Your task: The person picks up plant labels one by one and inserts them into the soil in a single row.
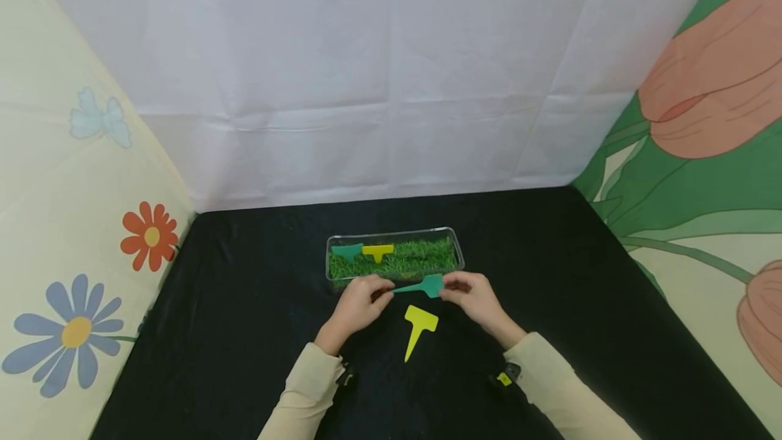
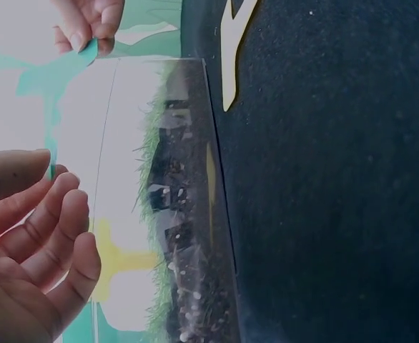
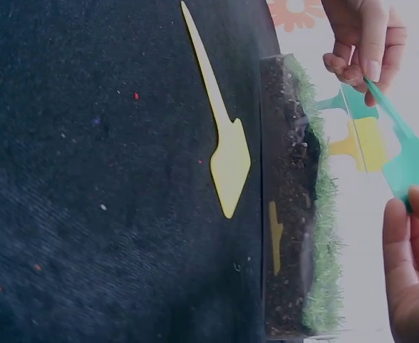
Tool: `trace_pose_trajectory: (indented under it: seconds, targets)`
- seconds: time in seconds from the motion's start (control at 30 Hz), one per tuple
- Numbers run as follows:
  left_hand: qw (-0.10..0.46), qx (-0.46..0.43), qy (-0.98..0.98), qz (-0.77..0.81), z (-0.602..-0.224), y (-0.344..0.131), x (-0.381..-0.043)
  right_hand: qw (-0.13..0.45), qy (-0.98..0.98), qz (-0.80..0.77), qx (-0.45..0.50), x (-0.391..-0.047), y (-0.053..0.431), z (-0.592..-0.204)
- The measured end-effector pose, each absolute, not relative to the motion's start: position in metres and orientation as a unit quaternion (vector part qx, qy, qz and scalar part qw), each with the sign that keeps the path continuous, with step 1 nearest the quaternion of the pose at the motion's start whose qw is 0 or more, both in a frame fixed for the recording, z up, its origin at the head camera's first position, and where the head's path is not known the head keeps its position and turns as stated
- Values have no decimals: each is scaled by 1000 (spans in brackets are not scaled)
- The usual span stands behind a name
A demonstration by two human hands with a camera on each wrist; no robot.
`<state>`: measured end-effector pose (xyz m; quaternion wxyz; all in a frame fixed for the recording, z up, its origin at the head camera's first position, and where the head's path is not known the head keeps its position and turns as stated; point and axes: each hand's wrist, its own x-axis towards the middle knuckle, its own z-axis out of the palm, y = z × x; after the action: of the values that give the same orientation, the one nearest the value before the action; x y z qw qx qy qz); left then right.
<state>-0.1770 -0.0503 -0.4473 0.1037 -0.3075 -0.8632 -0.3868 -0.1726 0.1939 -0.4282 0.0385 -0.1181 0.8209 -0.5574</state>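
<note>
Between both hands, at the near side of the planter, a teal plant label (image 1: 431,286) is held sideways. My left hand (image 1: 359,305) pinches its pointed tip with thumb and fingers, while my right hand (image 1: 478,299) pinches the broad head. The clear plastic planter box (image 3: 265,214) holds dark soil and green grass (image 1: 421,257). Upright in the grass at its left stand another teal label (image 1: 347,251) and a yellow label (image 1: 378,252). A second yellow plant label (image 1: 421,320) lies flat on the cloth, nearer me than the hands.
Black cloth (image 1: 244,331) covers the table. A white sheet (image 1: 391,87) hangs behind it. Floral-printed panels stand on the left (image 1: 73,189) and right (image 1: 690,209) of the table.
</note>
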Motion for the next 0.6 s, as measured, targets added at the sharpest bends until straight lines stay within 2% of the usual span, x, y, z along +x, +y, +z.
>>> trace_pose_trajectory:
  seconds: [0.4,0.6]
  targets:
    - [112,-281,-868,-393,-443,-64,-169,19,822,-552,-137,-175,200,-418]
    - [127,-256,-868,-407,-446,-74,-163,1,830,-539,-146,-168,197,-395]
